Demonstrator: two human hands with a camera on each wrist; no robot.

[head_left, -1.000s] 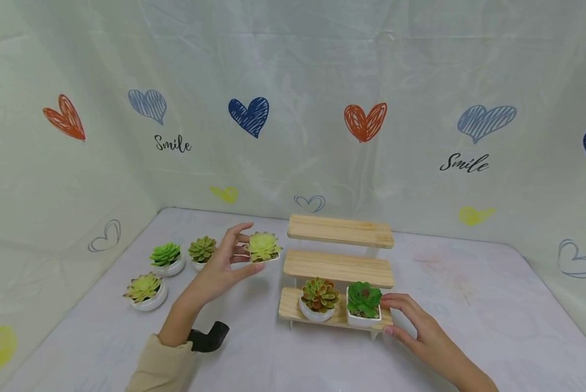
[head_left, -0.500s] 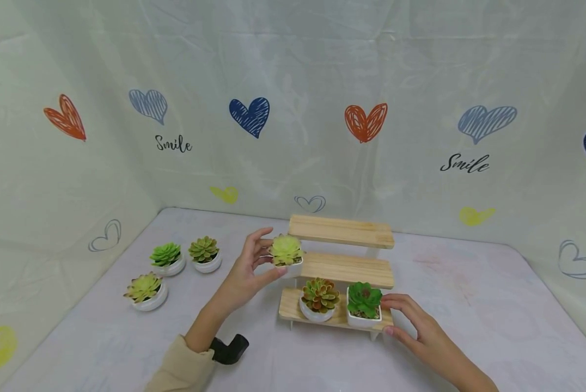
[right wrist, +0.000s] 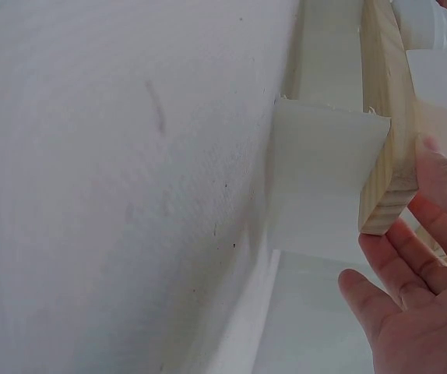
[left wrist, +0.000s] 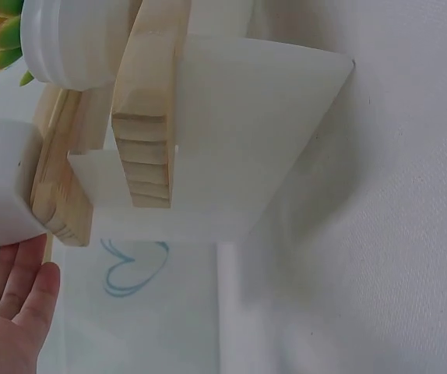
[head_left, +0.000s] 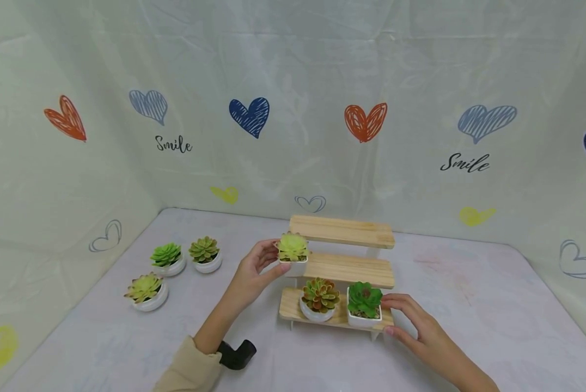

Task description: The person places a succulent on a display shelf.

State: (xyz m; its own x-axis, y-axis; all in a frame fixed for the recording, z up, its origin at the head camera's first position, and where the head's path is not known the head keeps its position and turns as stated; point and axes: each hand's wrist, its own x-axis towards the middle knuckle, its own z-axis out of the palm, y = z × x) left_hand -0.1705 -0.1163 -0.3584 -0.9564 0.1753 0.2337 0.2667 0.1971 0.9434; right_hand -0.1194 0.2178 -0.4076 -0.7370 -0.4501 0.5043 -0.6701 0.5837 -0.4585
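The left hand pinches the pale succulent by its white pot, at the left end of the middle shelf; the pot seems to rest there (its base is poorly seen). The right hand grips the near, lowest shelf at its right end, beside the dark green succulent.
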